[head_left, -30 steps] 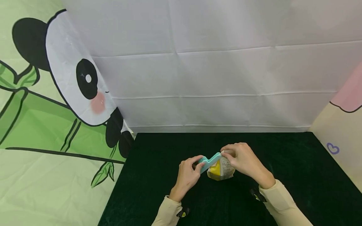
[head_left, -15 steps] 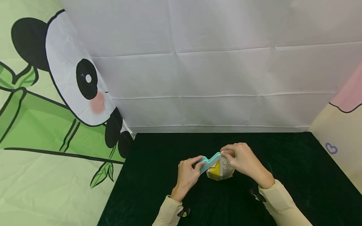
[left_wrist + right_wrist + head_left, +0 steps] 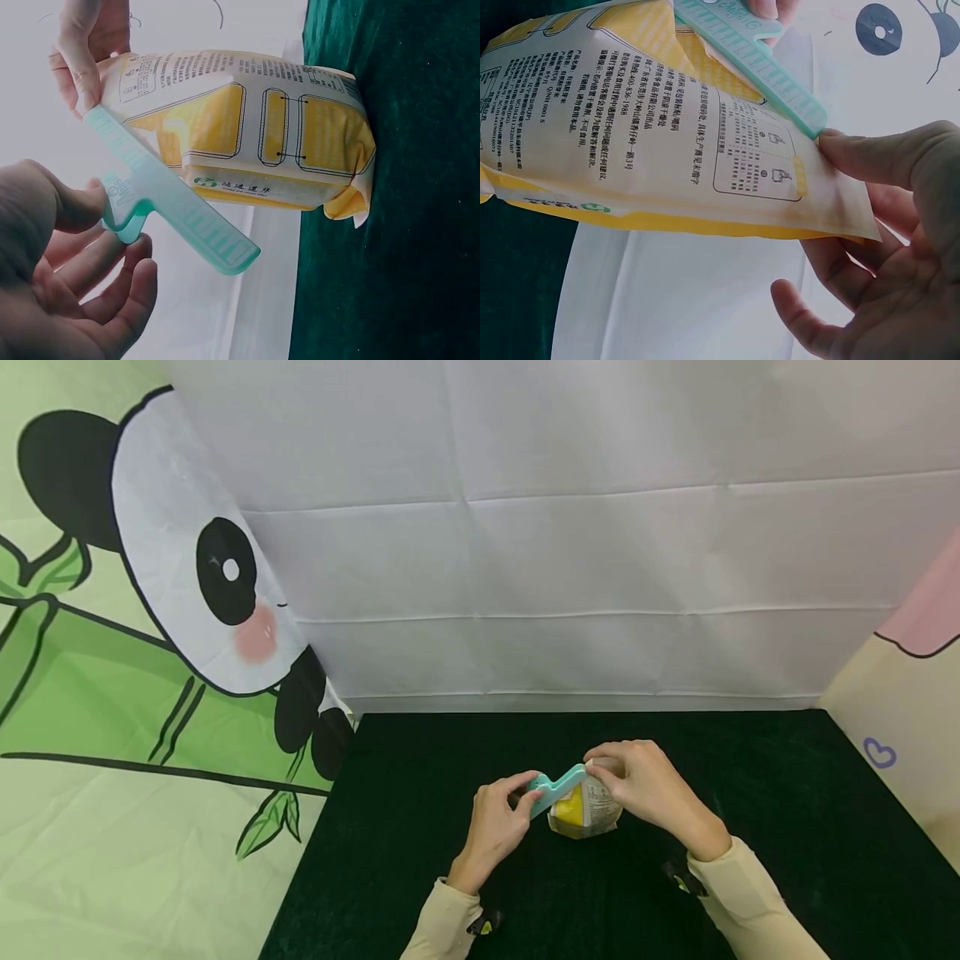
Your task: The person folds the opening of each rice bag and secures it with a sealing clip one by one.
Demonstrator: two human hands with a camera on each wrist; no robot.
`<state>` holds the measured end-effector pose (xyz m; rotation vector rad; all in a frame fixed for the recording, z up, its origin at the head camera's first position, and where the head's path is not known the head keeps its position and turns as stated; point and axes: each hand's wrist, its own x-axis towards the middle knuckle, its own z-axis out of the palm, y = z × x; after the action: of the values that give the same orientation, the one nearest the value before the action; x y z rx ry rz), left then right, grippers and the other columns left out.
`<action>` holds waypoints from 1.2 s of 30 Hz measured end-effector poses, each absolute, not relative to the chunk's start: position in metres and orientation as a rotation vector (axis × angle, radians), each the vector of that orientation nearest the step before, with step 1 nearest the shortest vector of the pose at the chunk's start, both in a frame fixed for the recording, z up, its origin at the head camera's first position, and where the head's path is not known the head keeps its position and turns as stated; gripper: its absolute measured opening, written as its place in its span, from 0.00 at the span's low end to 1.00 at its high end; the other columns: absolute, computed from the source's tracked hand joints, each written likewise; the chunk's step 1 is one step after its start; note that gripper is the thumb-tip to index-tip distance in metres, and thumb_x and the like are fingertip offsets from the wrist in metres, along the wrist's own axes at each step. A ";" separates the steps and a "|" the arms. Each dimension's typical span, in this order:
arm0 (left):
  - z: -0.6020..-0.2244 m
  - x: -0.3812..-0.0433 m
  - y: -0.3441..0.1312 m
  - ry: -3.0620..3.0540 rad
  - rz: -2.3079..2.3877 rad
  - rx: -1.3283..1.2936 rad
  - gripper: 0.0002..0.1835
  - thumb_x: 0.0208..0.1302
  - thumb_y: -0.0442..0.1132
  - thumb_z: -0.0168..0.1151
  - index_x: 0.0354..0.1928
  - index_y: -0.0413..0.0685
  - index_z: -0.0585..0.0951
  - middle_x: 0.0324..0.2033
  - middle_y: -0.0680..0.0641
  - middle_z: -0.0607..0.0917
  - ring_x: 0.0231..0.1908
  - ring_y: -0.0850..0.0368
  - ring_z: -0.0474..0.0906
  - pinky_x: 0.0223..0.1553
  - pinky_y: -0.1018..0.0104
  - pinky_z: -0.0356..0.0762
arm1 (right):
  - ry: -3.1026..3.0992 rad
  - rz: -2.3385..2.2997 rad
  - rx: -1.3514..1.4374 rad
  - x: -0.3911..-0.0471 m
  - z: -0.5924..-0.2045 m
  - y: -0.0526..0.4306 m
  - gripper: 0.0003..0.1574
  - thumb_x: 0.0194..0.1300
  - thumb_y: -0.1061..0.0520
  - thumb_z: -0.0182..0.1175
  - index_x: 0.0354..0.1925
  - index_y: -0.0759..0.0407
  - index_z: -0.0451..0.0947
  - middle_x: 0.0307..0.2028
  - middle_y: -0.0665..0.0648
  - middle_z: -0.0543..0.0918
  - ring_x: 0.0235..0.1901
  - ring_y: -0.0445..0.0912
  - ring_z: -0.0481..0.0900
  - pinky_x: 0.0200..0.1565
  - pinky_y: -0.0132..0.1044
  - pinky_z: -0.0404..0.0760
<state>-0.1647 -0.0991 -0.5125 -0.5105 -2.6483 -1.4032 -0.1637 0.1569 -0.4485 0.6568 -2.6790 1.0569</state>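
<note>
A yellow and white printed food bag (image 3: 597, 810) stands on the dark green cloth, its upper part tapering to a flattened top. My right hand (image 3: 648, 785) pinches that top edge between thumb and fingers, plain in the right wrist view. Between finger and thumb, my left hand (image 3: 75, 247) holds a turquoise bag clip (image 3: 176, 199) by its handle. The clip's long bar slants across the bag's upper side in the left wrist view. One end of the bar lies right at the right thumb (image 3: 862, 156).
The dark green cloth (image 3: 420, 827) covers the table up to its back edge. A white creased sheet (image 3: 570, 552) hangs behind it. On the left is a panda-printed backdrop (image 3: 180, 527), on the right a cream and pink one (image 3: 915, 718).
</note>
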 end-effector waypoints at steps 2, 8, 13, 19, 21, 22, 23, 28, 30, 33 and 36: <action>-0.513 -0.165 -0.100 -2.654 -1.404 -0.515 0.15 0.78 0.44 0.63 0.60 0.51 0.87 0.48 0.47 0.91 0.35 0.63 0.83 0.36 0.71 0.81 | -2.676 1.042 0.648 -0.163 -0.448 0.157 0.09 0.72 0.60 0.69 0.49 0.58 0.90 0.44 0.55 0.93 0.38 0.43 0.86 0.43 0.45 0.89; -0.512 -0.166 -0.105 -2.667 -1.401 -0.555 0.14 0.78 0.45 0.64 0.60 0.53 0.87 0.46 0.50 0.91 0.42 0.60 0.84 0.44 0.65 0.84 | -2.675 1.002 0.586 -0.161 -0.450 0.159 0.09 0.71 0.56 0.71 0.48 0.55 0.90 0.43 0.53 0.92 0.34 0.41 0.79 0.39 0.38 0.82; -0.513 -0.166 -0.108 -2.681 -1.390 -0.579 0.14 0.77 0.45 0.65 0.60 0.54 0.87 0.47 0.51 0.90 0.44 0.60 0.84 0.49 0.59 0.86 | -2.661 1.059 0.532 -0.158 -0.455 0.162 0.14 0.72 0.55 0.70 0.54 0.56 0.87 0.50 0.57 0.92 0.42 0.47 0.85 0.46 0.51 0.88; -0.513 -0.165 -0.111 -2.674 -1.396 -0.586 0.14 0.77 0.45 0.65 0.59 0.54 0.87 0.47 0.52 0.91 0.45 0.60 0.84 0.50 0.58 0.87 | -2.645 1.085 0.485 -0.152 -0.466 0.168 0.20 0.73 0.54 0.70 0.60 0.57 0.83 0.47 0.56 0.90 0.43 0.48 0.85 0.46 0.50 0.87; -0.513 -0.164 -0.112 -2.671 -1.395 -0.589 0.14 0.77 0.45 0.65 0.59 0.54 0.87 0.47 0.52 0.91 0.45 0.60 0.84 0.50 0.61 0.86 | -2.646 1.092 0.470 -0.150 -0.471 0.170 0.22 0.73 0.53 0.70 0.61 0.57 0.83 0.44 0.55 0.90 0.45 0.50 0.86 0.49 0.53 0.87; -0.513 -0.163 -0.112 -2.670 -1.394 -0.592 0.14 0.77 0.45 0.65 0.59 0.54 0.87 0.47 0.53 0.91 0.45 0.60 0.84 0.50 0.62 0.86 | -2.649 1.100 0.461 -0.149 -0.474 0.170 0.22 0.72 0.52 0.70 0.61 0.57 0.82 0.44 0.54 0.89 0.46 0.51 0.87 0.50 0.55 0.87; -0.513 -0.163 -0.112 -2.669 -1.396 -0.594 0.14 0.77 0.45 0.65 0.59 0.54 0.87 0.47 0.53 0.91 0.45 0.61 0.84 0.51 0.63 0.85 | -2.651 1.110 0.453 -0.148 -0.476 0.171 0.23 0.72 0.52 0.70 0.61 0.57 0.82 0.43 0.54 0.89 0.47 0.52 0.87 0.51 0.57 0.87; -0.513 -0.162 -0.113 -2.680 -1.402 -0.583 0.14 0.76 0.45 0.66 0.59 0.55 0.87 0.48 0.53 0.91 0.46 0.61 0.84 0.52 0.65 0.84 | -2.670 1.166 0.409 -0.144 -0.488 0.173 0.24 0.71 0.50 0.71 0.60 0.57 0.82 0.47 0.55 0.89 0.50 0.54 0.87 0.56 0.62 0.85; -0.513 -0.162 -0.114 -2.682 -1.399 -0.582 0.14 0.76 0.45 0.66 0.59 0.55 0.87 0.48 0.53 0.91 0.46 0.61 0.84 0.52 0.65 0.84 | -2.675 1.189 0.393 -0.143 -0.492 0.173 0.24 0.71 0.49 0.72 0.60 0.57 0.82 0.47 0.55 0.89 0.50 0.55 0.87 0.56 0.62 0.85; -0.512 -0.162 -0.114 -2.679 -1.400 -0.590 0.14 0.76 0.45 0.66 0.59 0.55 0.87 0.48 0.53 0.91 0.46 0.61 0.84 0.52 0.63 0.84 | -2.689 1.221 0.375 -0.141 -0.499 0.175 0.25 0.71 0.47 0.72 0.60 0.56 0.82 0.48 0.54 0.89 0.50 0.54 0.87 0.57 0.62 0.85; -0.512 -0.161 -0.115 -2.664 -1.411 -0.609 0.14 0.77 0.46 0.65 0.59 0.54 0.87 0.48 0.52 0.91 0.47 0.60 0.84 0.53 0.57 0.86 | -2.713 1.250 0.356 -0.141 -0.505 0.176 0.26 0.71 0.46 0.72 0.60 0.55 0.82 0.49 0.54 0.89 0.51 0.54 0.88 0.56 0.62 0.85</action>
<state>-0.1610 -0.1149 -0.5116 -0.6091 -2.6635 -1.4106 -0.1407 0.1756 -0.5054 0.3555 -2.7132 1.2495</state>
